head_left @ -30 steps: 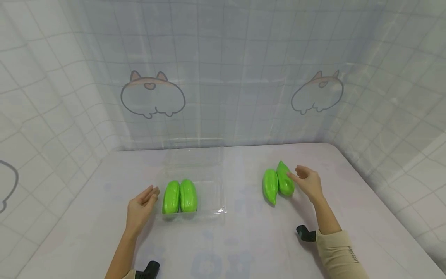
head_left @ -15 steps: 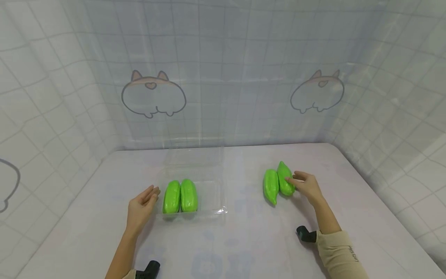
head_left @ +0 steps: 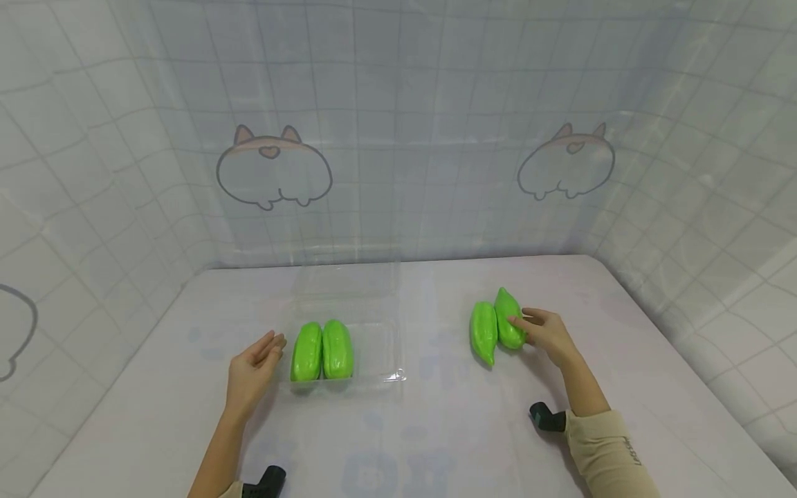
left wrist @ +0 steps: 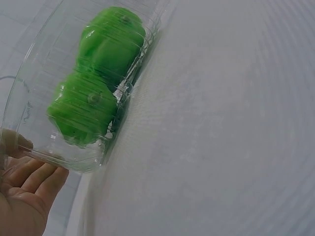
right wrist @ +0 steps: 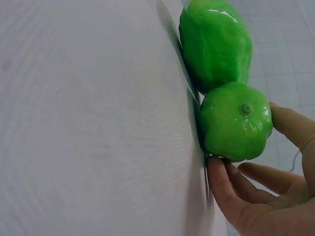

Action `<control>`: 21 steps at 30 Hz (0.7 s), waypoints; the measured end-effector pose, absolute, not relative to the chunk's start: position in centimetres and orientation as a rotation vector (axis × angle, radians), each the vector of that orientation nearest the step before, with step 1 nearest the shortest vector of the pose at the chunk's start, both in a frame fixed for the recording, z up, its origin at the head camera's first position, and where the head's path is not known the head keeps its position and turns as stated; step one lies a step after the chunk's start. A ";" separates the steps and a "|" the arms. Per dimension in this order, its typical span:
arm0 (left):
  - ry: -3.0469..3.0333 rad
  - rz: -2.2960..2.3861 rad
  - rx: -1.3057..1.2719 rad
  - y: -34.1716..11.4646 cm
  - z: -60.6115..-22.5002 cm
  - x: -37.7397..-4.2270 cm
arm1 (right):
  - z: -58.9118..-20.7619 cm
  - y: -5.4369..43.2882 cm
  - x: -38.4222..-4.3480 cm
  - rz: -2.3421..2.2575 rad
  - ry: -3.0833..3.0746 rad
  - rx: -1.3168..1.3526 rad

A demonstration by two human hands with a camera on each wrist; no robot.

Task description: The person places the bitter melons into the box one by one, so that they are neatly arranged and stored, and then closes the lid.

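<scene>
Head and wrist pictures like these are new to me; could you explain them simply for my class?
No machine arms: a person works bare-handed. The wide picture comes from a head camera, the two close ones from cameras on each wrist. On the table sits a clear box holding two green vegetables; two loose vegetables lie to its right. The right hand pinches the rightmost vegetable. The left hand is at the box's left side; whether it touches is hard to tell.

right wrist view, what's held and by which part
The right hand pinches the nearer green vegetable: thumb on top, fingertips against its outer side.
</scene>
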State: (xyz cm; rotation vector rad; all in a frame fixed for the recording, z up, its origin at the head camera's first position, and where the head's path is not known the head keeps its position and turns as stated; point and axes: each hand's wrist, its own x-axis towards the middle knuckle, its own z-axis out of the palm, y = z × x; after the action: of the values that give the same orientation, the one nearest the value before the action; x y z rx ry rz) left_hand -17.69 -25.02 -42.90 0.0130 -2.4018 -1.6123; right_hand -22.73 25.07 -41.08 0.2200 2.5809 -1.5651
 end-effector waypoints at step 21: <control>-2.399 -1.607 0.014 -25.0 -42.8 -17.6 | -40.6 25.2 -22.4 -1.702 2.487 0.216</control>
State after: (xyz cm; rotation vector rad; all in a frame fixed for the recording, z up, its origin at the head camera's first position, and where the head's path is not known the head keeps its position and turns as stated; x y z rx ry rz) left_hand -17.63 -25.00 -42.79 0.0135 -2.3986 -1.6074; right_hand -22.40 25.23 -40.63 0.2156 2.4875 -1.7023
